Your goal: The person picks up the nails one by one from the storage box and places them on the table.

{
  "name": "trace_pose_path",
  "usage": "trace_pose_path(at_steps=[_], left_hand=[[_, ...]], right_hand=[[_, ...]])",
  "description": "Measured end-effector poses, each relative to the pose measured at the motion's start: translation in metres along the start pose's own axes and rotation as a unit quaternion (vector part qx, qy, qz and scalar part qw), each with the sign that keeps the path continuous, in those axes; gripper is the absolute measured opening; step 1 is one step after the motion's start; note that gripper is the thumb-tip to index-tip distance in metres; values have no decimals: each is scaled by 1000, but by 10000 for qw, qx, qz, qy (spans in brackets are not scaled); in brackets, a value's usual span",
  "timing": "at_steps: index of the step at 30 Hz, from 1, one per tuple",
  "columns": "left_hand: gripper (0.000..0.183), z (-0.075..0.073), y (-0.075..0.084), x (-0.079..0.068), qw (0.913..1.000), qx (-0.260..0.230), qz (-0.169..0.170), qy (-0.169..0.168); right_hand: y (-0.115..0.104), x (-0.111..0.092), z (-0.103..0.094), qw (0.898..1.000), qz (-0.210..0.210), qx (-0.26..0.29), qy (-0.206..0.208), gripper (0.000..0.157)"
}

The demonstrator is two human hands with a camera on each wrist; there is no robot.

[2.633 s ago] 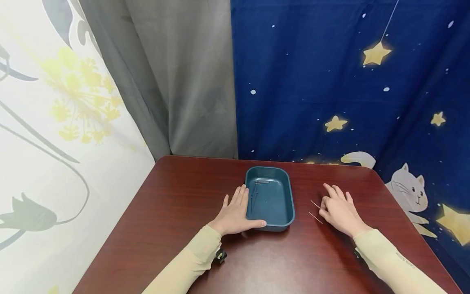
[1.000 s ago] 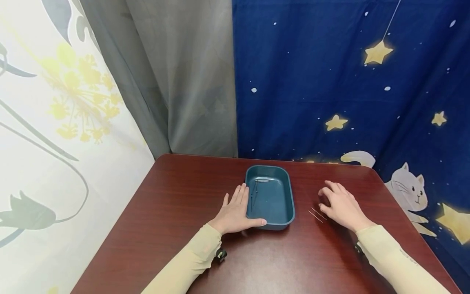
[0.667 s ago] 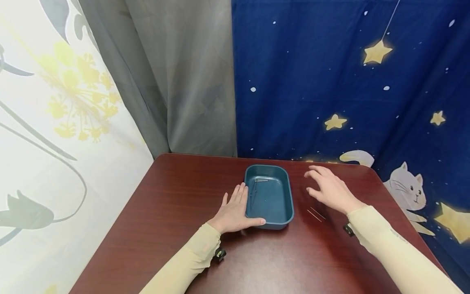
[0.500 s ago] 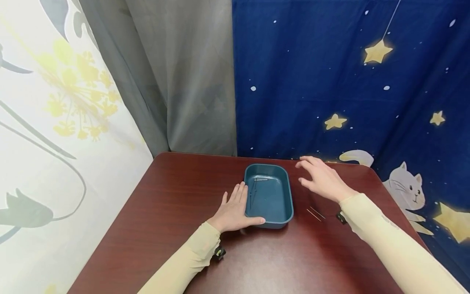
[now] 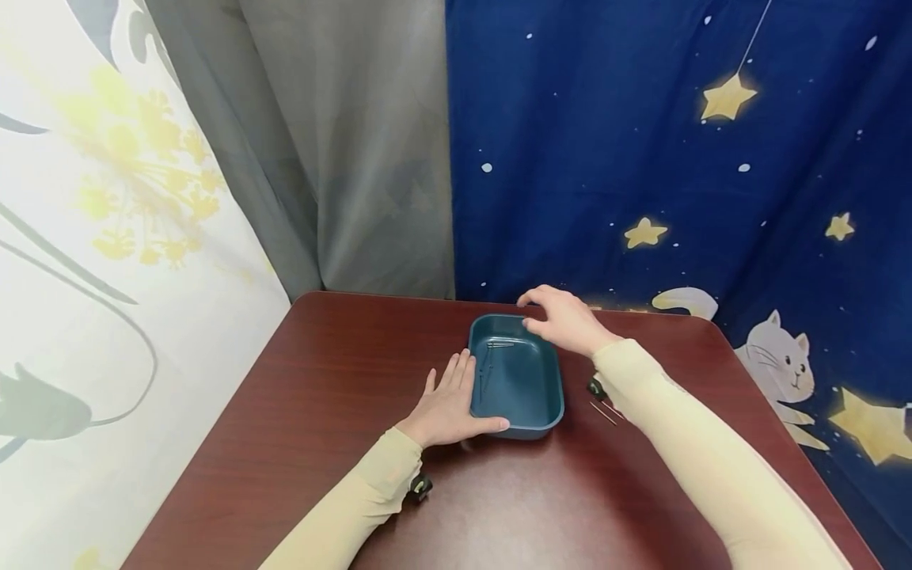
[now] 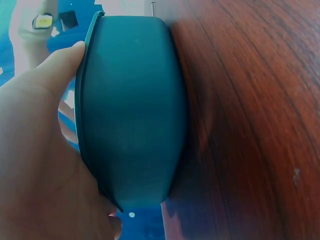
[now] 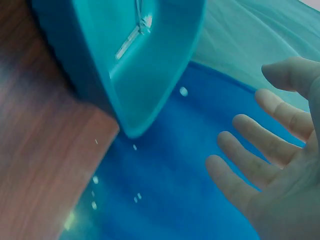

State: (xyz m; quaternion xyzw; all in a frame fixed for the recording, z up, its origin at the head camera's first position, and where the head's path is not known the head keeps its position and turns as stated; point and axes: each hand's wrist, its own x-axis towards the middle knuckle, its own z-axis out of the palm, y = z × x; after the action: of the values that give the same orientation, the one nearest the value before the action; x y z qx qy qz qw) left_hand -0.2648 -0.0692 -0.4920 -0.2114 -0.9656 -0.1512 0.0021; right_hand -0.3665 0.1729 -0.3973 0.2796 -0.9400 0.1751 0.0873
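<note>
A dark teal rectangular tray [image 5: 558, 400] stands on the table, with several thin metallic pin-like rods [image 5: 500, 344] lying in its left and far part. My left hand [image 5: 443, 405] rests against the tray's left rim, fingers straight, the thumb laid along the near rim. Its thumb also shows on the rim of the tray [image 6: 132, 110] in the left wrist view. Above the tray's far right corner hovers my right hand [image 5: 566, 321]. In the right wrist view that hand [image 7: 270, 150] has its fingers spread, apart from the tray [image 7: 142, 95], with nothing held.
Two thin rods [image 5: 603, 412] lie side by side on the reddish-brown table [image 5: 342, 380], right of the tray and partly below the right forearm. A grey curtain [image 5: 378, 158] and a blue star-patterned curtain [image 5: 570, 158] hang behind the table's far edge.
My right hand has left the spot beside the two loose rods and moved left and away from me to the tray's far corner. The left hand stays on the tray.
</note>
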Motion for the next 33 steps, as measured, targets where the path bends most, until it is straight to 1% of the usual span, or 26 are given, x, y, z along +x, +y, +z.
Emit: trace_pose_path(at_steps=[4, 9, 12, 15, 20, 23, 26, 29, 33], left_hand=[[121, 0, -1, 0, 10000, -20, 32, 8], [120, 1, -1, 0, 10000, 50, 6, -62], [120, 2, -1, 0, 9999, 53, -21, -121], [120, 2, -1, 0, 9999, 68, -48, -141], [118, 0, -2, 1, 9999, 7, -2, -104], [118, 0, -4, 1, 9999, -33, 32, -145], [119, 1, -4, 1, 9999, -62, 37, -125], [119, 2, -3, 1, 9999, -66, 77, -79], [119, 2, -3, 1, 9999, -59, 66, -52]], right_hand=[[-6, 15, 22, 9993, -107, -44, -354, 34], [-11, 27, 49, 9954, -186, -465, -815, 35], [-13, 31, 60, 9918, -214, -615, -1100, 35], [-17, 35, 66, 9899, -171, -607, -1269, 34], [-21, 44, 76, 9879, 36, -648, -1412, 30], [-21, 48, 85, 9851, 36, -759, -1543, 27], [-19, 47, 93, 9829, -54, -901, -1602, 25], [-15, 46, 100, 9816, -108, -1070, -1578, 25], [-11, 45, 108, 9824, -240, -1241, -1377, 21]])
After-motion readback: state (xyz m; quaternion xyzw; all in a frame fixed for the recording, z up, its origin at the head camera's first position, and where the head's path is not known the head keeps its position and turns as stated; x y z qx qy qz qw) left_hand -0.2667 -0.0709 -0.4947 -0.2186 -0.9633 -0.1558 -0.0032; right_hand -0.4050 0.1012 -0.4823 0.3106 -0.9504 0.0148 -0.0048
